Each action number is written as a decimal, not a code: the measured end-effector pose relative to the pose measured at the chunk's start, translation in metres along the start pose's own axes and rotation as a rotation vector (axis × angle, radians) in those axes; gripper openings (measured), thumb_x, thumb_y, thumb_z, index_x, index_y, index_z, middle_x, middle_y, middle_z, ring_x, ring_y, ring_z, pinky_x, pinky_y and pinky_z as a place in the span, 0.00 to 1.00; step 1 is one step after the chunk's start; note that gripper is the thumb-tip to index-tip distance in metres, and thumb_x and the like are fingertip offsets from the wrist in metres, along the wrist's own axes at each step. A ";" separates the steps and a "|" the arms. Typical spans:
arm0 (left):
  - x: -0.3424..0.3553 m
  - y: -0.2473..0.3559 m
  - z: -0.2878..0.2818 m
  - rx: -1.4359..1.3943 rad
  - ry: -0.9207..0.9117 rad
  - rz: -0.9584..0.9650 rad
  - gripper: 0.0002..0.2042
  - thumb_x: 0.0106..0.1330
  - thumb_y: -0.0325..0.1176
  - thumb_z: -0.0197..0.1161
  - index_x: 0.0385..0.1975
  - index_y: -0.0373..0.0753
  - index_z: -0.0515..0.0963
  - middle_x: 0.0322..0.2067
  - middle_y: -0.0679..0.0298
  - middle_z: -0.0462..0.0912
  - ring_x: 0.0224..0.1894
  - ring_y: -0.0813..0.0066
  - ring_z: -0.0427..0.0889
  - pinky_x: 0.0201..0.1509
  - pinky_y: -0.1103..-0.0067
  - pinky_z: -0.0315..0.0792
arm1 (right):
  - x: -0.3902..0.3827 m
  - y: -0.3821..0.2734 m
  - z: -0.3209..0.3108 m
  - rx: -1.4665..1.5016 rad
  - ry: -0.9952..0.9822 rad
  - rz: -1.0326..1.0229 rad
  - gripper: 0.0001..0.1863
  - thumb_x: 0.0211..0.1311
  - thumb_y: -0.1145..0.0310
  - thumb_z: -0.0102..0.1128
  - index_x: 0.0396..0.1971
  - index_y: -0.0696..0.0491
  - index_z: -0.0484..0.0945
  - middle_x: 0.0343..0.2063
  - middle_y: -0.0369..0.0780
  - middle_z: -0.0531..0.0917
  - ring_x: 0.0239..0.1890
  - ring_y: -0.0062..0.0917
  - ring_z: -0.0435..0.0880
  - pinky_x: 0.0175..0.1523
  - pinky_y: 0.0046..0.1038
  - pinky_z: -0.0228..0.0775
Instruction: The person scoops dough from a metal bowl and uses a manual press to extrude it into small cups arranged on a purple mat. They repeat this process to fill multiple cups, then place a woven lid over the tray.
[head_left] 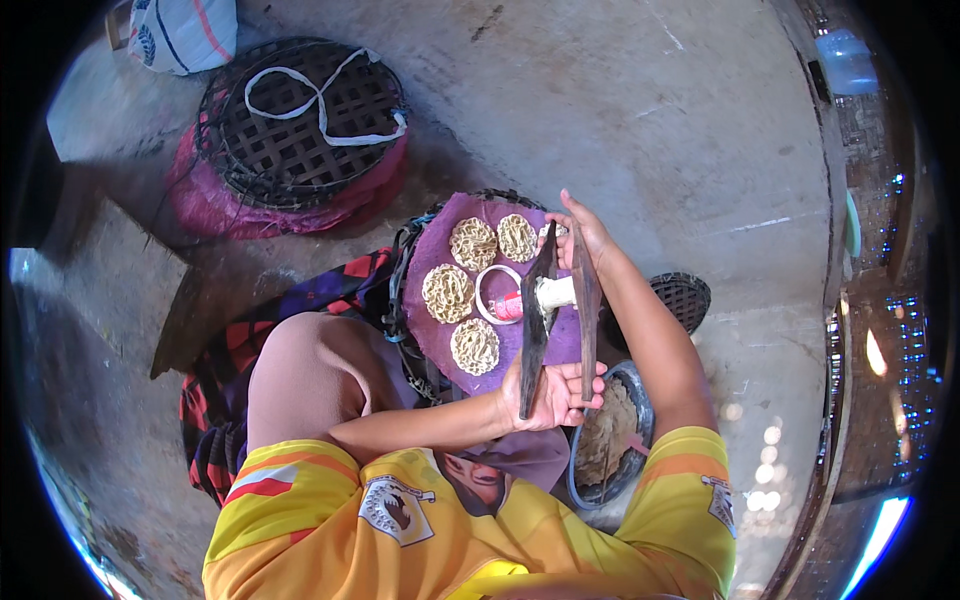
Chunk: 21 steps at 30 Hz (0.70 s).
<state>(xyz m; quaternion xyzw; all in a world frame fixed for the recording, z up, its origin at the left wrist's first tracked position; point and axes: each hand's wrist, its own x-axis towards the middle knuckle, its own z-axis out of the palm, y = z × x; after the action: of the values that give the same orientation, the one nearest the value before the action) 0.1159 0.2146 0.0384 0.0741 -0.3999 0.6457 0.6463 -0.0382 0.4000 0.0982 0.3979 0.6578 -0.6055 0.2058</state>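
Note:
A hand press with two dark wooden bars [540,315] is held on edge over a purple sheet. My left hand [548,398] grips the near ends of the bars, and my right hand [586,232] closes round their far ends. Pale dough [556,292] shows as a short cylinder between the bars. On the press's left side, a red and white cylinder [508,306] lies over a white ring [483,288]. Several round coils of squiggly dough strands [447,293] rest on the purple sheet [437,235]; one is partly hidden behind the press and right hand.
A blue-grey tub of dough [645,395] stands by my right forearm. Beyond it is a small dark basket [682,300]. A woven lattice tray [290,150] with a white strap lies far left on pink cloth. A white sack [183,35] sits behind it.

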 end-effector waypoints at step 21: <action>0.020 0.015 -0.024 0.082 0.366 -0.041 0.43 0.53 0.72 0.30 0.37 0.33 0.75 0.29 0.57 0.80 0.31 0.59 0.80 0.26 0.76 0.66 | -0.004 0.002 -0.021 -0.031 0.257 -0.150 0.45 0.46 0.31 0.53 0.53 0.55 0.61 0.20 0.46 0.75 0.19 0.31 0.77 0.26 0.30 0.69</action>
<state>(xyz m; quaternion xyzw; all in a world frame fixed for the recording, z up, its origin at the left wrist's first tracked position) 0.1093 0.2468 0.0279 -0.0099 -0.2475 0.6511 0.7175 -0.0299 0.4188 0.1037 0.4188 0.7159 -0.5529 0.0803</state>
